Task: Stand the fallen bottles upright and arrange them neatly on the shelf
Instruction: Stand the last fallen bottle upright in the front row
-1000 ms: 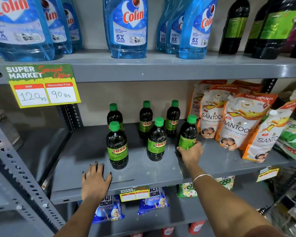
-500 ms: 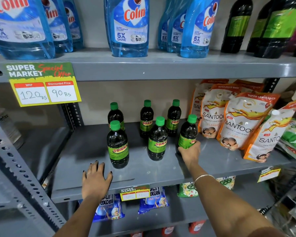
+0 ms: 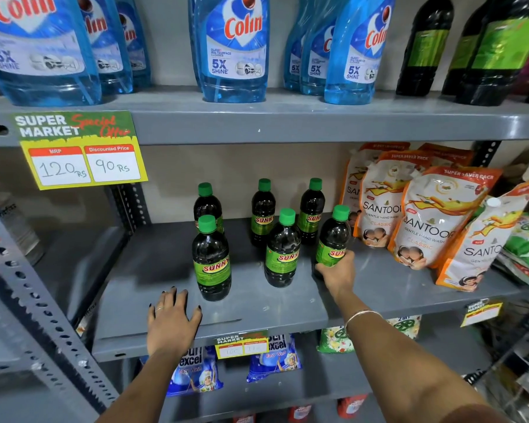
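Note:
Several dark Sunny bottles with green caps stand upright on the grey middle shelf (image 3: 153,270) in two rows. In the front row stand a left bottle (image 3: 212,261), a middle bottle (image 3: 283,251) and a right bottle (image 3: 333,239). Three more stand behind them: back left (image 3: 206,203), back middle (image 3: 262,212), back right (image 3: 311,209). My right hand (image 3: 336,274) grips the base of the front right bottle, which stands on the shelf. My left hand (image 3: 171,322) lies flat on the shelf's front edge, fingers spread, just left of the front left bottle.
Santoor hand wash pouches (image 3: 425,218) lean close to the right of the held bottle. Blue Colin bottles (image 3: 235,50) and dark bottles (image 3: 425,47) fill the shelf above. A yellow price tag (image 3: 80,151) hangs from that shelf. Detergent packs (image 3: 196,370) lie below. A perforated upright (image 3: 37,300) runs at left.
The view has shifted slightly. My right hand still holds the front right bottle, which has barely moved. My left hand stays flat on the shelf edge.

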A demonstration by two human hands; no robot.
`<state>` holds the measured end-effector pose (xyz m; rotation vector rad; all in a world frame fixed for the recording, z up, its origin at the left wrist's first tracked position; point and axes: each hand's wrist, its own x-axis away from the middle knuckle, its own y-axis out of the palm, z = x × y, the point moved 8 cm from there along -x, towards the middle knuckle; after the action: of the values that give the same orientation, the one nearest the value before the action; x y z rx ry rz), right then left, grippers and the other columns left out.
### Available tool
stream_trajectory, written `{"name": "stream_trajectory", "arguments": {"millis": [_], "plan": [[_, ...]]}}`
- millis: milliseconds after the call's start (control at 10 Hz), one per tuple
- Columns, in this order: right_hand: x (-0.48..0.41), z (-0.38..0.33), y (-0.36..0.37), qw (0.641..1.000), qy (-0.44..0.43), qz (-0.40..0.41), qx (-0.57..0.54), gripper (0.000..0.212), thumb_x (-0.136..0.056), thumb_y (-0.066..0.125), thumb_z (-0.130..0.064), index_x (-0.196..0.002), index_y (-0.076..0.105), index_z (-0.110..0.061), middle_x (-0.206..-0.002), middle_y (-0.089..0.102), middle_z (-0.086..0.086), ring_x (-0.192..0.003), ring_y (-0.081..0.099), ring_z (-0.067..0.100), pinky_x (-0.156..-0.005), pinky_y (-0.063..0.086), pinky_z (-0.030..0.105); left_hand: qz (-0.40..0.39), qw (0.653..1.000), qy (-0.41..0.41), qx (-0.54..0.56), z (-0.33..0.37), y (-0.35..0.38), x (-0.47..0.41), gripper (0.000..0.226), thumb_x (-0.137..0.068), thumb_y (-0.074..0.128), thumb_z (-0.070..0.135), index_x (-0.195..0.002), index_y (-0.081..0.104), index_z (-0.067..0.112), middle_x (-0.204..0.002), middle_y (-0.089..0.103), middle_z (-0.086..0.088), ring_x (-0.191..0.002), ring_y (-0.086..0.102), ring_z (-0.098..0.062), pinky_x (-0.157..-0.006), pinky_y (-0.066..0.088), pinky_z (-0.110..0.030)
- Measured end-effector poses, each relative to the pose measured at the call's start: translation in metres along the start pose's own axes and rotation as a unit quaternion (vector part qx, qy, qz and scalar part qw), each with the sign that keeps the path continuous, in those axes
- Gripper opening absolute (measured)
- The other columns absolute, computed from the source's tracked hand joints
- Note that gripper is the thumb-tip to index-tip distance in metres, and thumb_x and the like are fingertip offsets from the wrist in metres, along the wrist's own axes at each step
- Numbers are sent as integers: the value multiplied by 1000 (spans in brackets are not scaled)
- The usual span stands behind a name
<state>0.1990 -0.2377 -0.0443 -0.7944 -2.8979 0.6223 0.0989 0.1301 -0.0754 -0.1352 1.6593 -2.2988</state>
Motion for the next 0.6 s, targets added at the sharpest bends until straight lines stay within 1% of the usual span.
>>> {"name": "stream_trajectory", "arguments": {"millis": [100, 200, 300, 500, 600], "plan": [[0, -2, -3, 999, -7, 34, 14, 67, -58, 86, -11, -109, 45, 0, -116, 57, 22, -113, 52, 38, -95, 46, 49, -1, 1000, -2, 3, 0, 0, 0, 56, -93, 37, 44, -142, 30, 19, -154, 25, -6, -143, 20, -24, -119, 14, -43], [5, -6, -7, 998, -2, 63, 22, 67, -58, 87, -13, -108, 45, 1, -116, 56, 23, -114, 51, 40, -95, 46, 52, -1, 1000, -2, 4, 0, -1, 0, 56, -93, 38, 44, -142, 30, 19, -154, 25, -7, -143, 20, -24, -119, 13, -43], [6, -8, -8, 997, -5, 66, 30, 70, -59, 86, -13, -112, 43, 3, -120, 52, 24, -118, 46, 40, -98, 43, 52, -1, 1000, -1, 1, 0, -1, 0, 56, -93, 37, 44, -142, 29, 19, -155, 25, -6, -143, 20, -24, -119, 14, -42], [3, -4, -7, 998, -24, 26, 50, 85, -60, 86, -17, -126, 37, 4, -129, 43, 23, -125, 36, 37, -107, 33, 46, 3, 1000, -3, 3, 0, 0, 0, 56, -93, 37, 44, -142, 30, 19, -154, 25, -6, -143, 21, -24, -119, 14, -42], [2, -2, -9, 997, -24, 21, 63, 82, -62, 84, -18, -126, 38, 4, -128, 44, 23, -125, 35, 36, -106, 33, 44, 5, 1000, -3, 5, 0, -1, 0, 55, -93, 38, 44, -142, 30, 19, -154, 25, -6, -143, 20, -24, -119, 13, -42]]}}
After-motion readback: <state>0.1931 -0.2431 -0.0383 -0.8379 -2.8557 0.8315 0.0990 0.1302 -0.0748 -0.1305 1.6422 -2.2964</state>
